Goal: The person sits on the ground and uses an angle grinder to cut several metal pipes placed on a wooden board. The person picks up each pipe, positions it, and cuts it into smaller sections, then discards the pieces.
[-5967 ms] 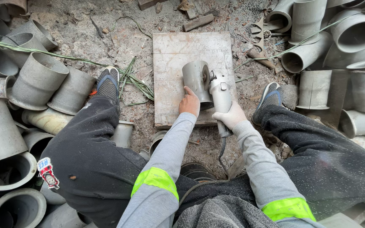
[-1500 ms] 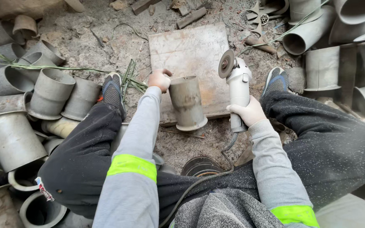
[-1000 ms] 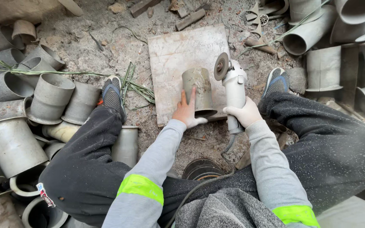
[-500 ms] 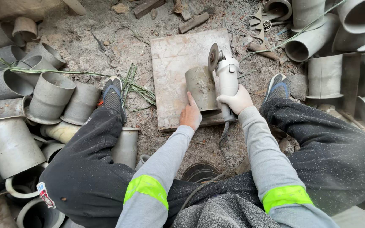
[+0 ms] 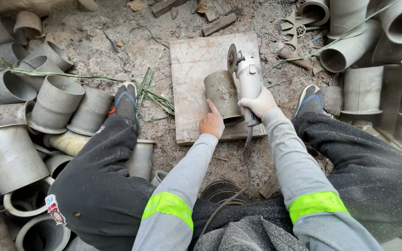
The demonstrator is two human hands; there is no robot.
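A short grey pipe fitting (image 5: 221, 94) lies on a square wooden board (image 5: 192, 88) on the dirt ground between my feet. My left hand (image 5: 211, 123), bare, rests against the near end of the fitting with a finger pointing along it. My right hand (image 5: 257, 102), in a white glove, grips the body of a grey angle grinder (image 5: 246, 76). The grinder's disc (image 5: 232, 58) stands just beyond the fitting's far rim, to its right. The grinder's cable (image 5: 246, 153) runs back toward my lap.
Piles of grey pipe fittings lie at the left (image 5: 54, 102) and at the right (image 5: 361, 90). Wood scraps (image 5: 218, 24) and green grass blades (image 5: 152, 95) litter the ground. My shoes (image 5: 126, 101) (image 5: 309, 99) flank the board. A round fitting (image 5: 224, 191) sits by my knees.
My left hand came off the fitting's top, the fitting went from upright to lying on the board, and my right hand brought the grinder in close beside it.
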